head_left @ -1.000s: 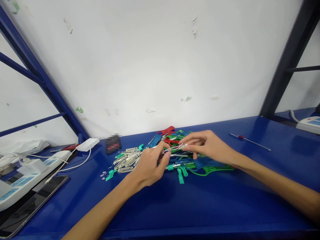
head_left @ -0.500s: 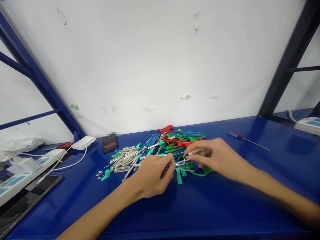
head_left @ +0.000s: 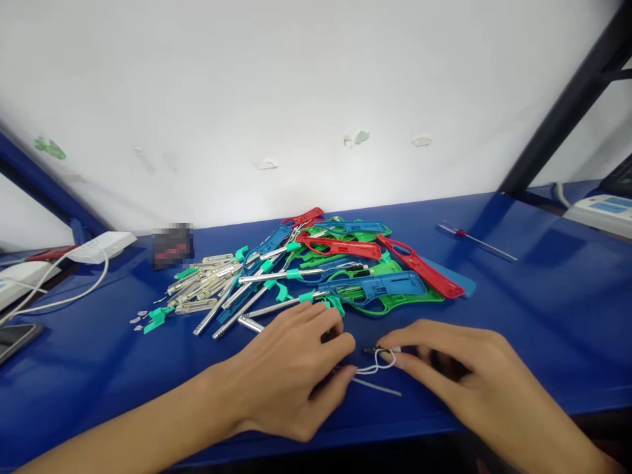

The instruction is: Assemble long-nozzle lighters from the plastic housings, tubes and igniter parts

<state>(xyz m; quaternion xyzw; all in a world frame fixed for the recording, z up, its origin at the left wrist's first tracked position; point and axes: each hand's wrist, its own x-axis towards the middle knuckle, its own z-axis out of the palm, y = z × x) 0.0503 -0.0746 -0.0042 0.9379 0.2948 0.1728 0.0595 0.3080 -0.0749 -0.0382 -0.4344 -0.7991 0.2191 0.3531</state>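
My left hand point(head_left: 296, 372) is closed around a silver metal tube point(head_left: 251, 323), whose end sticks out to the left behind the fingers. A looped white wire point(head_left: 378, 367) and a thin grey strip point(head_left: 379, 386) come out from under its thumb. My right hand point(head_left: 469, 368) pinches the wire's other end, which has a small black piece point(head_left: 370, 349) and a white tip. Behind the hands lies a pile of lighter parts: blue casing halves point(head_left: 375, 288), green casings point(head_left: 405, 302), red casings point(head_left: 424, 266) and metal tubes point(head_left: 271, 276) with teal clips.
Clear gas tanks point(head_left: 212, 275) lie left of the pile, near teal scraps point(head_left: 157, 319). A screwdriver point(head_left: 476, 241) rests at the right. A dark pixelated object point(head_left: 172, 246), a white power box point(head_left: 106, 247) with cable and a phone point(head_left: 17, 341) are at the left. The white wall stands behind.
Both hands have come towards me, away from the pile, with the tube and wire still held. The view has tilted downward and moved closer, showing more of the pile.
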